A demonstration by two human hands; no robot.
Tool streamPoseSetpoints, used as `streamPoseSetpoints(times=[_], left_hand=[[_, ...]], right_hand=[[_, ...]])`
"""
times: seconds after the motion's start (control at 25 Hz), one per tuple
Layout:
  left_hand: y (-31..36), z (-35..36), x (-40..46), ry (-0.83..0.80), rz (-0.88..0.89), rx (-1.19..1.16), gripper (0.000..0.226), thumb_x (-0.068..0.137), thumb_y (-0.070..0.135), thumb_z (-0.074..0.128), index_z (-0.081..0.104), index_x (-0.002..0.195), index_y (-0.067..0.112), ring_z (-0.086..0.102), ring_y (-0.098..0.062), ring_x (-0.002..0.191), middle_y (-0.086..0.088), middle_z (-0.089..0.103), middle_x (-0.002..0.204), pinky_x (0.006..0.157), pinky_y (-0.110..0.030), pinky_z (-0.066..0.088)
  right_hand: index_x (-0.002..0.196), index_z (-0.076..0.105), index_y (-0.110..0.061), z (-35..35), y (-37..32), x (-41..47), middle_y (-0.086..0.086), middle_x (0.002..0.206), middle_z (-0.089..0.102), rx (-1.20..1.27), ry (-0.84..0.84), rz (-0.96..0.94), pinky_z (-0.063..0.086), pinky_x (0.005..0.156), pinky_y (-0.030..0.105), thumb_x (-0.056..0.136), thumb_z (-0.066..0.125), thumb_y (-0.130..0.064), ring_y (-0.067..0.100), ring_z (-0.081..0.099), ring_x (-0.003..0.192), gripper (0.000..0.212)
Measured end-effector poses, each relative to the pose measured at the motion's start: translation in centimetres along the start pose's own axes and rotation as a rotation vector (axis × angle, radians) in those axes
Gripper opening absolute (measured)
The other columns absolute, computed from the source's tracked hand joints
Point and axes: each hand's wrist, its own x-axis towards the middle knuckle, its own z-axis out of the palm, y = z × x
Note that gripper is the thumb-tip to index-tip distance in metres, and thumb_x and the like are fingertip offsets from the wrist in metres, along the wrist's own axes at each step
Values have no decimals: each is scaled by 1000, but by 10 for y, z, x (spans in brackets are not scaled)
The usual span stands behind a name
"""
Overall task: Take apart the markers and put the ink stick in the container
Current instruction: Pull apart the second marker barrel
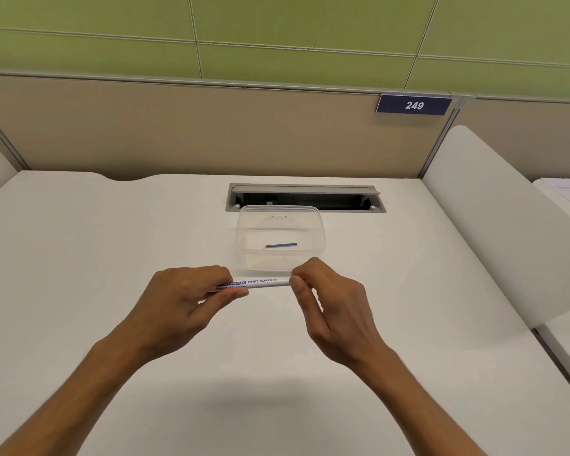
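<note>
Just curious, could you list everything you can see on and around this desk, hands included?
White whiteboard marker with blue print: one, held level above the desk, before the container.
Clear plastic rectangular container: one, mid-desk, open.
Blue ink stick: one, lying inside the container.
Grey cable hatch: one, behind the container, lid raised.
Blue sign reading 249: one, on the beige partition.
White desk: one.
Left hand: grips the marker's left part.
Right hand: pinches its right end.
</note>
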Motion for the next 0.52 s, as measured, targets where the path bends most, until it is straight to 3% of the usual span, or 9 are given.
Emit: streamPoseSetpoints(times=[0.08,0.16,0.24,0.32,0.4,0.52], left_hand=[[2,-1,0,22,12,-30,31,90,50,48,57,71,27,36,-10,48,19,37,54,46,-23,30],[5,-1,0,79,45,20,33,90,48,49,61,72,24,37,-11,47,17,42,54,44,-27,33],[7,0,-1,141,116,143,35,92,44,50,64,71,19,38,-13,44,12,50,54,40,-28,30],[5,2,-3,185,223,328,35,94,38,53,64,70,14,40,-18,40,4,53,54,37,-29,27],[4,4,-5,199,283,424,35,94,35,55,63,68,12,40,-22,39,0,51,53,35,-29,26],[7,3,-2,127,223,314,38,95,38,49,62,70,13,42,-20,40,3,53,54,37,-27,27]], right_hand=[[84,55,-12,-1,0,0,-4,70,52,9,-4,-42,40,45,37,100,40,-24,14,37,55,26],[77,51,-12,0,-1,-2,1,64,51,120,-34,42,40,48,39,100,38,-28,21,43,54,31],[71,45,-15,-1,-6,-1,3,57,49,311,-109,207,38,50,33,100,37,-36,20,43,52,37],[60,41,-26,-4,-9,3,-5,51,41,600,-219,417,34,51,23,99,39,-36,13,40,48,40],[54,39,-30,-5,-10,5,-11,50,35,798,-288,570,35,53,24,96,40,-34,12,39,46,42],[61,41,-18,-5,-12,0,-5,51,40,625,-201,510,41,51,32,97,40,-37,20,42,51,40]])
